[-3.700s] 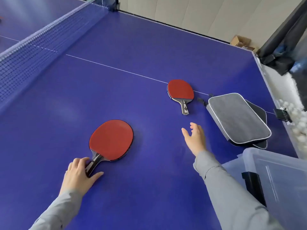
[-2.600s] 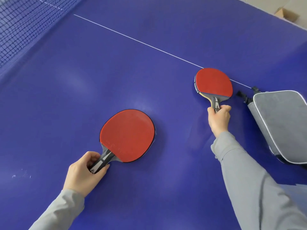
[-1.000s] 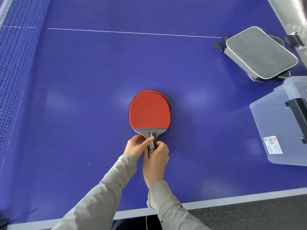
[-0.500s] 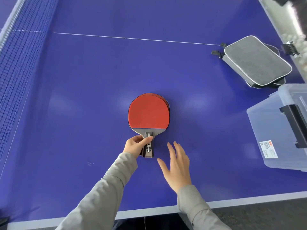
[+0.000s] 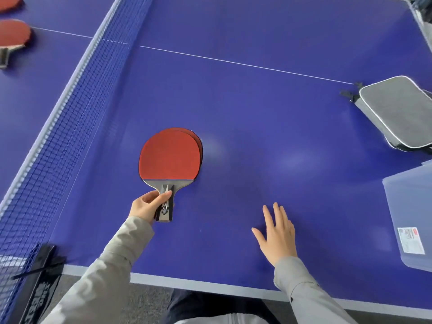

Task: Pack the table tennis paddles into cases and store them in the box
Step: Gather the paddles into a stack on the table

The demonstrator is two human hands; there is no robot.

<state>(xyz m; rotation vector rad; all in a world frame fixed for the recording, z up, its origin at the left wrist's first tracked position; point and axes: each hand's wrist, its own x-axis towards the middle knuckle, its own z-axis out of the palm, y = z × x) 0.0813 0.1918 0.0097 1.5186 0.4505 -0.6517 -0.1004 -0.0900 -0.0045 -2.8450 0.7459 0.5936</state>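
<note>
Two red paddles lie stacked face up on the blue table, the top paddle covering most of the lower paddle, whose edge peeks out at the right. My left hand grips their handles together. My right hand lies flat and open on the table, well to the right of the paddles, holding nothing. A grey case with white piping sits at the right edge, over a second dark case. The clear plastic box stands at the right, partly cut off.
The net runs diagonally along the left, with its black post clamp at the near corner. Beyond the net, two more red paddles lie at the top left. The table's near edge runs just below my hands.
My right hand has let go of the paddle handles and moved right, now lying flat on the table. My left hand keeps its grip. The view has shifted, showing the net and far paddles.
</note>
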